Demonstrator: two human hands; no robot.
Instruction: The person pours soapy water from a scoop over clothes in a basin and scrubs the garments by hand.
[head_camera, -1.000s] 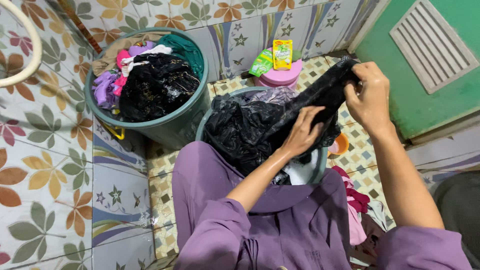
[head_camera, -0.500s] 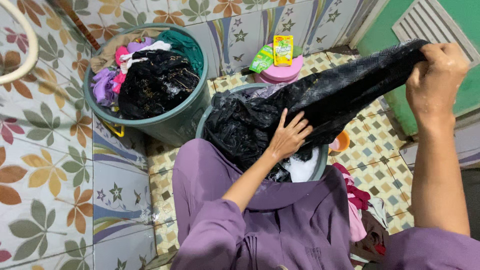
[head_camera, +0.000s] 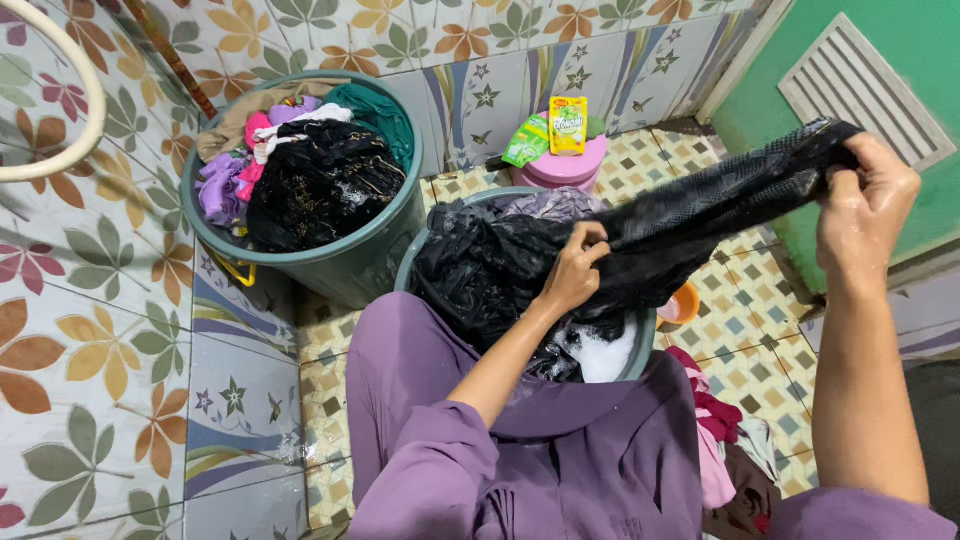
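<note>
Black cloth (head_camera: 700, 215) is stretched wet above the near basin (head_camera: 645, 330), pinched mid-length by the left hand (head_camera: 572, 272) and gripped at its far end in the closed fist of the right hand (head_camera: 865, 205). Suds (head_camera: 605, 355) are seen in the basin. The slick fabric could slip from the raised fist and drop onto the tiled floor (head_camera: 745, 330), or water could be flung about by the pull. Beyond, a full laundry tub (head_camera: 395, 215) is set against the wall. Farther, a yellow rectangular sachet (head_camera: 567, 124) and a green one (head_camera: 524, 140) are laid on a pink container (head_camera: 570, 168).
</note>
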